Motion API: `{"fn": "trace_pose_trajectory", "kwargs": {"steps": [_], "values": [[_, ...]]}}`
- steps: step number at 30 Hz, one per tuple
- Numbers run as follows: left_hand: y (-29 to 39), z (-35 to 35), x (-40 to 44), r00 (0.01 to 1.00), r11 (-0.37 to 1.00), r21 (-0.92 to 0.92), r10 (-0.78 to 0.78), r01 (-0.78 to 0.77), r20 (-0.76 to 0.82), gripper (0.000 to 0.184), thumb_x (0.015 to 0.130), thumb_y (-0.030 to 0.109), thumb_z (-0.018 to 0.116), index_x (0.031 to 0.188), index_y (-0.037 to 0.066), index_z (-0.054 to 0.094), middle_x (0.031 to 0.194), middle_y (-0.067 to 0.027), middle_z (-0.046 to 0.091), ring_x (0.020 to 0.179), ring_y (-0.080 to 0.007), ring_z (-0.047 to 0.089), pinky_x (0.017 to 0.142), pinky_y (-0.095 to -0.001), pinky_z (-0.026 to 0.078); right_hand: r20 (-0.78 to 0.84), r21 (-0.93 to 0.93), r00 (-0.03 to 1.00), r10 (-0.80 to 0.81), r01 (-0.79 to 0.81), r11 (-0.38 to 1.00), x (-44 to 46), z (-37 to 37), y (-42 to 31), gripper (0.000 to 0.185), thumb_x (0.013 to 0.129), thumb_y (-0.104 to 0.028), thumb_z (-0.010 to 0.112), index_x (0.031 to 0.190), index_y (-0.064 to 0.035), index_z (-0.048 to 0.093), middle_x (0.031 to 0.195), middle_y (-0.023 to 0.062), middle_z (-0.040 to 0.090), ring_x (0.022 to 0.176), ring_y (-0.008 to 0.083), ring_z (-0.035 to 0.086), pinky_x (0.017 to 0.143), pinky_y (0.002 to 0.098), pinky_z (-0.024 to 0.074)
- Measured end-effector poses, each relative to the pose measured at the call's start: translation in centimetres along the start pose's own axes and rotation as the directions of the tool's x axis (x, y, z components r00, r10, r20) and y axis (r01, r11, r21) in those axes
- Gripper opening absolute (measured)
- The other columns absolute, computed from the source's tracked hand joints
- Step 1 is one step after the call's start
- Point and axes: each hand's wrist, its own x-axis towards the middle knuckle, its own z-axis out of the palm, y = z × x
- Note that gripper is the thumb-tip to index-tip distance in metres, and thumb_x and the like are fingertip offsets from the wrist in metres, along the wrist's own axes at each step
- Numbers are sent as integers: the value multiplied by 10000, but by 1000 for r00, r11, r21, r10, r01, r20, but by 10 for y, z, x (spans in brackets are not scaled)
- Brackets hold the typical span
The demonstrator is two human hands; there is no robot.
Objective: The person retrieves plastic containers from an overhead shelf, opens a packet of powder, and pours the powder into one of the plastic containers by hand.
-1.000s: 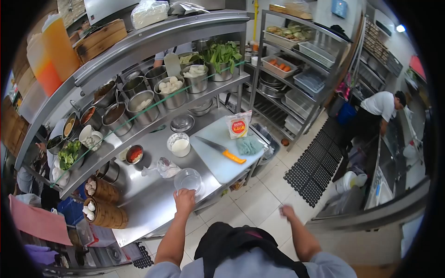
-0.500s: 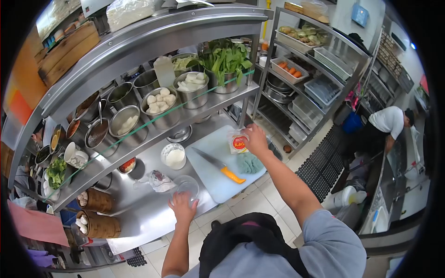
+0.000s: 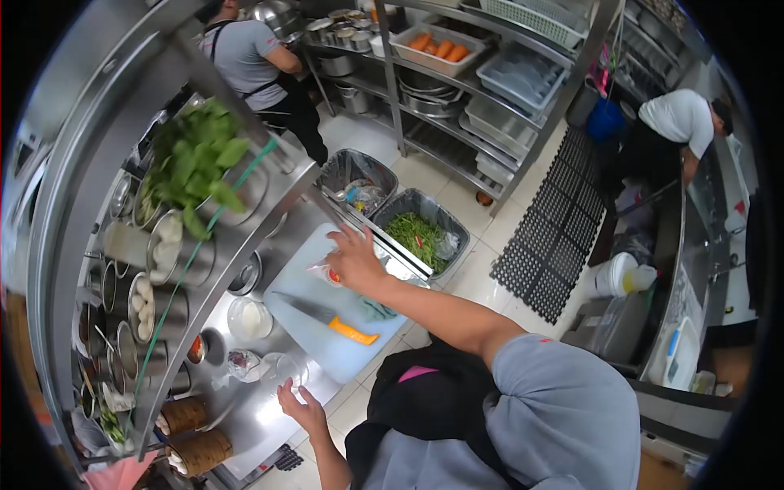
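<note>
- One right hand (image 3: 357,260) reaches across the work counter with its fingers spread over one packet (image 3: 332,276); whether finger and thumb pinch the packet, I cannot tell.
- One left hand (image 3: 302,406) is held with fingers and thumb spread apart, just beside one clear bowl (image 3: 286,371) near the counter's edge.
- The packet, printed in red, sits near the far end of one pale cutting board (image 3: 327,355), partly hidden by the right hand.
- Also on the board: one knife (image 3: 349,330) with an orange handle, and one blue-green cloth (image 3: 374,309), partly covered by the right forearm.
- Along the board's left side on the steel counter (image 3: 269,412): one steel bowl (image 3: 247,273), one tub of white powder (image 3: 251,318), one crumpled plastic bag (image 3: 243,365) and the clear bowl.
- Farther left: one small bowl of something red (image 3: 196,349) and two bamboo steamers (image 3: 202,453), side by side.
- Above the counter, a raised shelf holds one bunch of leafy greens (image 3: 192,159) and several metal pots, too crowded to count.
- On the floor past the board stand two lined bins side by side, one holding green trimmings (image 3: 412,233).
- Two co-workers: one stands at the upper left (image 3: 249,61); one, in a white shirt, bends over at the right (image 3: 674,118).
</note>
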Motion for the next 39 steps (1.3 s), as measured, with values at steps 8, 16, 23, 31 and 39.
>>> {"fn": "trace_pose_trajectory", "kwargs": {"steps": [8, 16, 23, 31, 39], "values": [[39, 2, 33, 958, 868, -412, -221, 278, 182, 335, 971, 172, 513, 1275, 31, 508, 1234, -150, 594, 1208, -317, 521, 1003, -456, 393, -13, 251, 991, -136, 135, 958, 20, -16, -26, 85, 736, -151, 690, 816, -128, 707, 1315, 115, 484, 1372, 383, 292, 1081, 683, 171], [39, -29, 57, 585, -392, -537, 3, 747, 811, 627, 961, 562, 433, 1389, 106, 410, 1255, -244, 577, 903, -370, 683, 540, -380, 565, -158, 552, 859, -487, 486, 678, 28, -98, -147, 32, 734, -156, 681, 742, -128, 693, 1255, 118, 493, 1367, 384, 302, 1086, 674, 179], [-26, -35, -19, 540, -624, -210, 403, 753, 738, 723, 883, 693, 425, 1247, 79, 540, 983, -209, 651, 617, -347, 650, 420, -366, 541, 26, 748, 628, -777, 503, 432, 11, -98, -228, 38, 756, -177, 684, 764, -148, 708, 1337, 95, 481, 1411, 353, 255, 1102, 629, 167], [3, -58, -44, 763, -769, -390, 188, 506, 619, 585, 891, 631, 431, 1214, 167, 581, 1015, -94, 632, 822, -277, 568, 670, -415, 540, 149, 835, 321, -935, 466, 293, -5, -85, -281, 123, 758, -121, 718, 878, -138, 742, 1377, 97, 470, 1420, 369, 259, 1142, 554, 182], [-37, -91, -45, 892, -719, -624, -14, 306, 452, 607, 911, 594, 424, 1355, 186, 494, 1306, -123, 568, 1110, -331, 605, 735, -527, 565, 322, 812, 325, -889, 389, 436, -13, -63, -271, 168, 797, -122, 721, 960, -156, 742, 1423, 106, 430, 1404, 372, 277, 1135, 502, 243]]}}
